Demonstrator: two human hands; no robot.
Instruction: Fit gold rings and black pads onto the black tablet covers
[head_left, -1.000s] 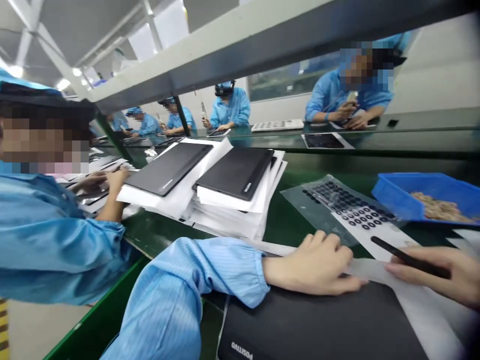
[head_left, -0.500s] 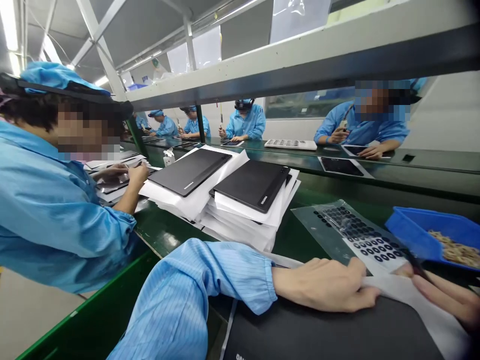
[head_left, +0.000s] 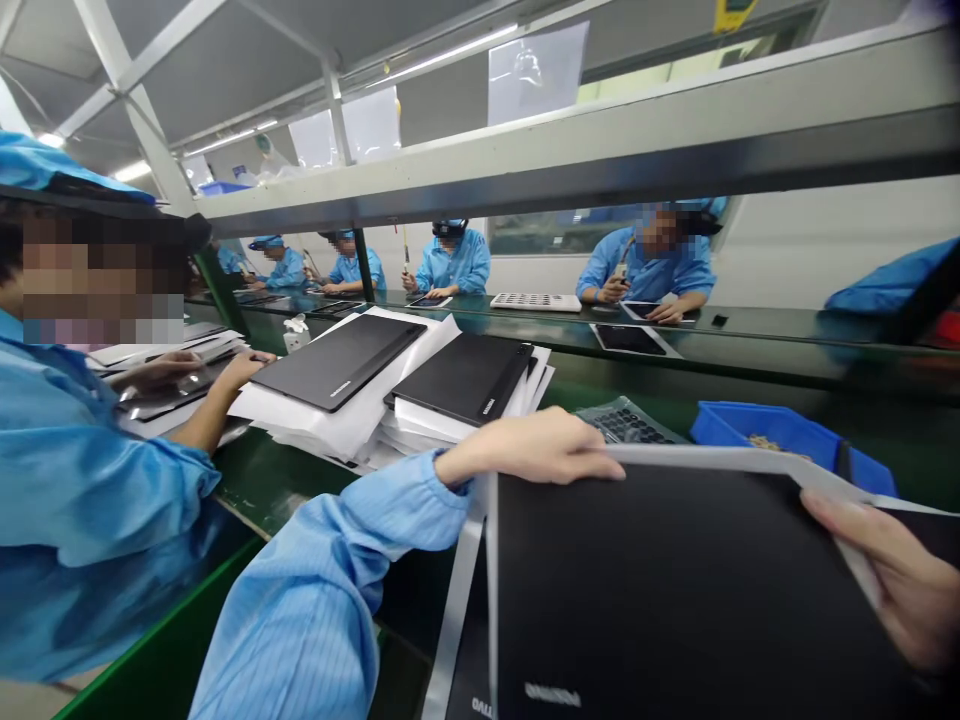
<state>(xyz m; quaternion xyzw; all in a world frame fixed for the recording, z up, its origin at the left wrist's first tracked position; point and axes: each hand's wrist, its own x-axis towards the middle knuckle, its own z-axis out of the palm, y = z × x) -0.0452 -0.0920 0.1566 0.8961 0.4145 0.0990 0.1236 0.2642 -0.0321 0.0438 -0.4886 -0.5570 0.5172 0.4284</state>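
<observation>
A black tablet (head_left: 675, 600) on a white sheet is tilted up toward me, its far edge raised off the green bench. My left hand (head_left: 536, 448) grips its top left edge, fingers curled over the rim. My right hand (head_left: 896, 580) holds the right edge, fingers laid across the white sheet. Behind the raised edge lies a clear bag of black rings (head_left: 626, 422), mostly hidden.
Two stacks of black tablets on white sheets (head_left: 420, 385) sit on the green bench (head_left: 277, 480) to the left. A blue bin (head_left: 765, 432) stands at the right. A co-worker in blue (head_left: 90, 480) sits close on my left; several others work across the far bench.
The tablet lay flat under my hands; now both hands have lifted its far edge up toward me. It now hides most of the ring bag and the pen in my right hand.
</observation>
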